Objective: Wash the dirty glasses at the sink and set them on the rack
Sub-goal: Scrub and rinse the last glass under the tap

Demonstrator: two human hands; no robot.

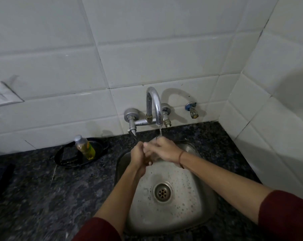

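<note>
**Desk:** What do you have on the head view?

**Me:** I'm looking down into a steel sink (190,197) set in a dark speckled counter (43,197). Both of my hands are over the back of the basin, under the tap (155,105). A thin stream of water (160,132) falls from the spout onto them.

**Desk:** And the glass?

**Me:** The glass (155,157) is between the hands, above the basin and just below the spout. It is clear and partly covered, so I only make out a pale patch of it. I can't tell which way it is tilted.

**Desk:** How are the hands set?

**Me:** My left hand (138,154) has its fingers curled round the glass from the left. My right hand (164,148) is wrapped over it from the right and from above, fingers bent. The two hands touch each other. There is a thin band (180,157) on my right wrist.

**Desk:** Anything else on the counter?

**Me:** Left of the sink there is a black dish (65,157) with a small bottle (85,147) of yellow-green liquid leaning in it. The basin is beaded with drops around the drain (162,192). On the tiled wall (147,49), right of the tap, there is a small valve (191,109) with a blue collar.
</note>
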